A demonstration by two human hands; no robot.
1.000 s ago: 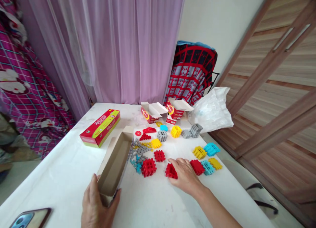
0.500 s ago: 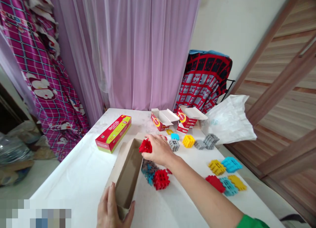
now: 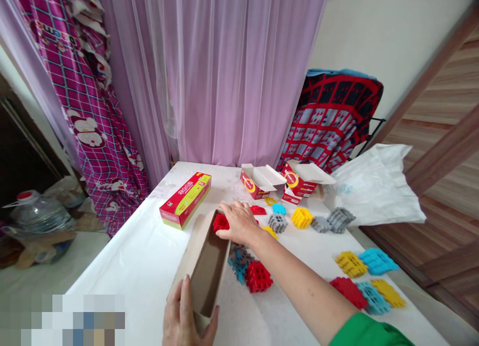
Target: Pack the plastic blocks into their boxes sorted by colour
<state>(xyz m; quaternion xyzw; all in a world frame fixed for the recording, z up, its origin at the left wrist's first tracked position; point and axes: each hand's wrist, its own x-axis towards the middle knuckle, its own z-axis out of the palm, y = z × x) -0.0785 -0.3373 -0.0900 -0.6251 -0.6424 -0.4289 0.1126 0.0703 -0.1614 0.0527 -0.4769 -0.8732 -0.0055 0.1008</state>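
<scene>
One red block [image 3: 220, 222] in right hand [image 3: 240, 224]; left hand [image 3: 187, 317] grips one box [image 3: 209, 276].

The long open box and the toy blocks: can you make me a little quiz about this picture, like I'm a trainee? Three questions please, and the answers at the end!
1. What colour is the block in the right hand?
2. True or false: the left hand grips the near end of the long open box.
3. In the picture, what is just to the right of the two small open red boxes?
A) the white bag
B) the long closed box
C) the pink patterned cloth

Key:
1. Red
2. True
3. A
</scene>
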